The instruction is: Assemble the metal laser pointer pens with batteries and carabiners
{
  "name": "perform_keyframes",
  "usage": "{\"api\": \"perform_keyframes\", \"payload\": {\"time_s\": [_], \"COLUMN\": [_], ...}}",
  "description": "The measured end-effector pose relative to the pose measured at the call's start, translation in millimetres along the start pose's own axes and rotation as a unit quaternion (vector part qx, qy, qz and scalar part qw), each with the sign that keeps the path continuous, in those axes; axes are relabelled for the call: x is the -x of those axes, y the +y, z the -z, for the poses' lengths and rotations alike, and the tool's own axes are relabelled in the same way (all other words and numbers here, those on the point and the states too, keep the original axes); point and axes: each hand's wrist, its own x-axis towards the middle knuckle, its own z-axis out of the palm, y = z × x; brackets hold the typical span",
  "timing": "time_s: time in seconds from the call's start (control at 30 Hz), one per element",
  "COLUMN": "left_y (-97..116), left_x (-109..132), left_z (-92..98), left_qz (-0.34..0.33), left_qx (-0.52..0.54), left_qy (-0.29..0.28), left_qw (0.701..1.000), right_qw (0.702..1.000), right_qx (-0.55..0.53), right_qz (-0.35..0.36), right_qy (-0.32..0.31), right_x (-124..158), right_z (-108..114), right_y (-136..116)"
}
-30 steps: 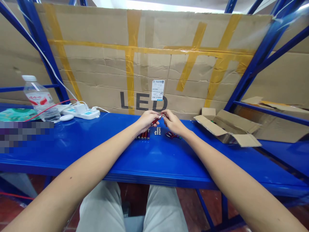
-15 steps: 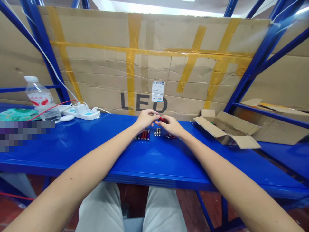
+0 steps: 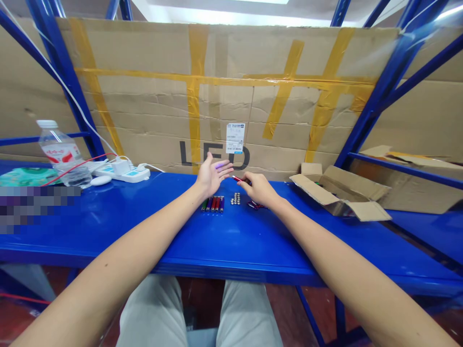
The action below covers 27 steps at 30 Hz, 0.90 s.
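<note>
my right hand (image 3: 259, 189) pinches a red pen (image 3: 238, 179) just above the counter (image 3: 144, 226). my left hand (image 3: 211, 174) is spread wide, palm up, close beside the pen's tip, over a row of pens (image 3: 213, 203).

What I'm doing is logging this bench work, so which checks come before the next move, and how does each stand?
1. Grip: red pen light pinched in right hand: ok.
2. Free hand: left hand open, holding nothing: ok.
3. Light: purple glow on its palm: ok.
4. Stock: row of pen lights side by side on blue bench, clear of both hands: ok.
5. Parts: button cells clustered beside that row: ok.
6. Held light's cap seated: cannot tell.
</note>
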Motion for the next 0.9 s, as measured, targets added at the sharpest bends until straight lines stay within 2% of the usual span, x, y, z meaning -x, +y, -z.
{"api": "perform_keyframes", "payload": {"time_s": [0.13, 0.27, 0.43, 0.77, 0.9], "left_y": [3, 2, 2, 3, 6], "left_x": [-2, -1, -1, 1, 3], "left_z": [11.2, 14.1, 14.0, 12.6, 10.1], "left_qz": [0.002, 0.015, 0.035, 0.049, 0.072], "left_qx": [0.016, 0.014, 0.007, 0.006, 0.004], "left_qy": [-0.022, -0.047, -0.059, -0.035, -0.07], "left_qw": [1.0, 0.999, 0.998, 0.998, 0.995], "right_qw": [0.999, 0.997, 0.995, 0.996, 0.996], "right_qx": [0.003, -0.007, -0.003, -0.031, -0.034], "right_qz": [0.005, 0.041, 0.06, 0.063, 0.065], "right_qy": [-0.037, -0.068, -0.075, -0.058, -0.046], "right_x": [1, 3, 5, 3, 3], "right_z": [2, 2, 0, 1, 0], "right_y": [-4, -13, -17, -18, -17]}}
